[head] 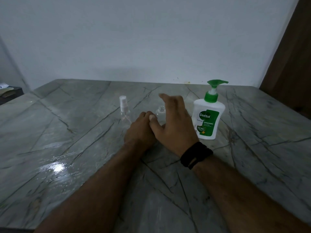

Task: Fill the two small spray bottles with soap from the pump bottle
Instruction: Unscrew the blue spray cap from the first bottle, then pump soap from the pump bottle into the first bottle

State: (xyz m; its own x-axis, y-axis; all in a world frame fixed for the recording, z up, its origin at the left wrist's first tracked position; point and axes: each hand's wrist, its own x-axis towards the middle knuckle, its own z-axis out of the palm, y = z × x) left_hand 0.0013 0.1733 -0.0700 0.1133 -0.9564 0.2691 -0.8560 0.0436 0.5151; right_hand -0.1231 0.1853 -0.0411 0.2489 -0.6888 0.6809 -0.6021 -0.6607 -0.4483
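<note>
A white Dettol pump bottle [208,115] with a green pump stands upright at the right of the marble table [67,140]. One small clear spray bottle [124,109] with its white spray head on stands left of centre. A second small clear bottle [161,112] stands between them with its neck bare and its lower part hidden by my hands. My left hand [140,132] rests on the table with fingers curled beside that bottle; what it holds, if anything, is hidden. My right hand [173,121] hovers in front of the bare-necked bottle, fingers spread, thumb touching my left hand.
A white wall runs close behind the table's far edge. A brown wooden panel [289,64] stands at the right. A dark stand with pale items [8,94] sits beyond the table's left corner. A black band [196,156] is on my right wrist.
</note>
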